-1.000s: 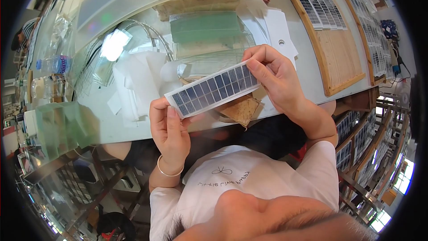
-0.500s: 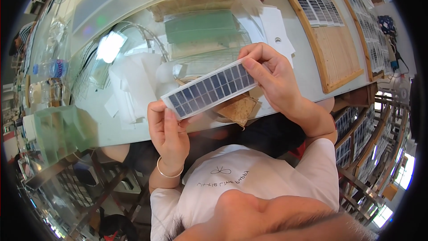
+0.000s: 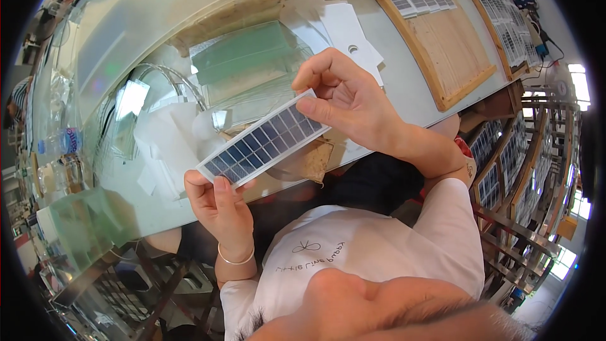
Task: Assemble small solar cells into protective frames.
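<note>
Solar strip (image 3: 264,145) above table (image 3: 404,82) edge, wooden tray (image 3: 451,44) right

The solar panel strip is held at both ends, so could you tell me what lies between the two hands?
In the head view, only the solar panel strip spans from the left hand to the right hand; nothing else sits between them.

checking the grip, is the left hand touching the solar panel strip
Touching. The head view shows the left hand pinching the lower end of the solar panel strip, thumb pressed on its face.
</note>
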`<action>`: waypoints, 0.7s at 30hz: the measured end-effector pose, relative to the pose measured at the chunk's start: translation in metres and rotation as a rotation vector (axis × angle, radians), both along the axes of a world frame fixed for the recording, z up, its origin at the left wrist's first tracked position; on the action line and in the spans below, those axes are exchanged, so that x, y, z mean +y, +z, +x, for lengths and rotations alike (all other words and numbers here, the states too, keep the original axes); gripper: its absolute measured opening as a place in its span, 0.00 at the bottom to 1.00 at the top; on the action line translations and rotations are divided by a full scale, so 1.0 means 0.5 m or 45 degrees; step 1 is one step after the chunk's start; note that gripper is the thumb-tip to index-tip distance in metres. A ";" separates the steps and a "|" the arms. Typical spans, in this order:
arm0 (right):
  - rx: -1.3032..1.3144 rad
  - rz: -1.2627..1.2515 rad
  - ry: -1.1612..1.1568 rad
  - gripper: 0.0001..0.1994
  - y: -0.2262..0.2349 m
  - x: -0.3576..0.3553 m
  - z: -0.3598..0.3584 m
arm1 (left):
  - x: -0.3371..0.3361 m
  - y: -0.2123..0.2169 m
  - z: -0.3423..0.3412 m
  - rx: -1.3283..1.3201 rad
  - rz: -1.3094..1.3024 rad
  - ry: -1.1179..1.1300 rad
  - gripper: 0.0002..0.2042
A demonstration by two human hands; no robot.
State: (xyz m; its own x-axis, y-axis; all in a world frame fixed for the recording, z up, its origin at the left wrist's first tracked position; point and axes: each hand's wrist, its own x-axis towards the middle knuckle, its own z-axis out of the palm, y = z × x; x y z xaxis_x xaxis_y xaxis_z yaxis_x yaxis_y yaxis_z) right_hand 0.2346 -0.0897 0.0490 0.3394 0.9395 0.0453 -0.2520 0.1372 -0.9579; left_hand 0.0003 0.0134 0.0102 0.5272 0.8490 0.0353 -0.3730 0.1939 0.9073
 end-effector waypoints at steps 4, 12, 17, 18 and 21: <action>-0.066 -0.065 -0.077 0.14 0.017 -0.012 -0.006 | -0.003 0.003 0.000 0.030 -0.018 0.015 0.07; -0.259 0.083 -0.209 0.18 0.013 -0.016 -0.017 | -0.007 0.007 0.000 0.093 -0.032 0.049 0.11; -0.217 0.079 -0.237 0.17 0.009 -0.013 -0.014 | -0.014 0.015 -0.007 -0.102 -0.038 -0.047 0.19; -0.211 0.087 -0.243 0.17 -0.003 -0.011 -0.008 | -0.011 0.008 -0.009 -0.090 -0.079 -0.058 0.17; -0.164 0.104 -0.290 0.16 -0.004 -0.010 -0.016 | -0.003 0.003 -0.011 -0.171 -0.111 -0.124 0.18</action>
State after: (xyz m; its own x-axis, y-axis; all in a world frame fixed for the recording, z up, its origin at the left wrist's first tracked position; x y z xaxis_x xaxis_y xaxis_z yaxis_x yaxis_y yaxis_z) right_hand 0.2266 -0.0945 0.0468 0.5280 0.8312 0.1741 -0.0824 0.2542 -0.9636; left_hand -0.0053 0.0121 0.0119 0.6027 0.7970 0.0395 -0.4650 0.3106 0.8290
